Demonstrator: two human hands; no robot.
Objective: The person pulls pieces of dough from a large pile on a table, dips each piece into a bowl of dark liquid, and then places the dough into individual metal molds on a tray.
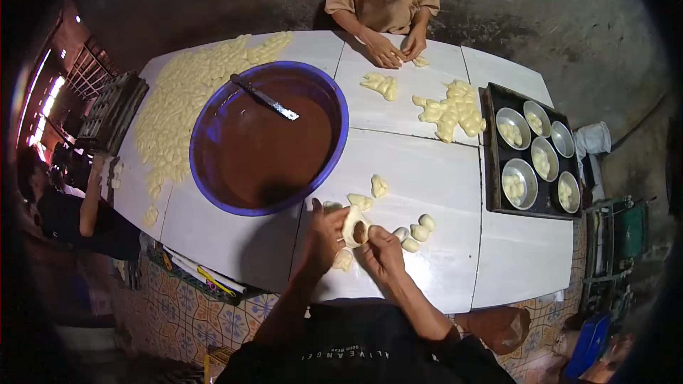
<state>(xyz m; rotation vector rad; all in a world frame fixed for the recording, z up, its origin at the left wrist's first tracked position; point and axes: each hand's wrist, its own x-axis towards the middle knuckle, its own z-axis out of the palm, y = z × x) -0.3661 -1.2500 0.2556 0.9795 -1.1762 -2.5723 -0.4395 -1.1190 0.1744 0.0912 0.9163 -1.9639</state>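
Observation:
A flattened piece of pale dough (349,226) with a dab of brown filling (361,233) on it is held between my two hands, above the near part of the table. My left hand (324,238) supports its left side. On the other side, the fingers of my right hand (385,254) close on the dough's edge, beside the filling. Several smooth dough balls (420,232) sit to the right of my hands. Loose dough pieces (378,185) lie just beyond them, and another dough lump (343,259) is near my left wrist.
Left of centre stands a large blue basin (213,128) of brown filling, with a spatula (265,97) across it. Many dough pieces (167,114) cover the table's far left. A black tray (494,171) on the right holds round tins. Opposite, a person (384,0) handles dough; another person is far left.

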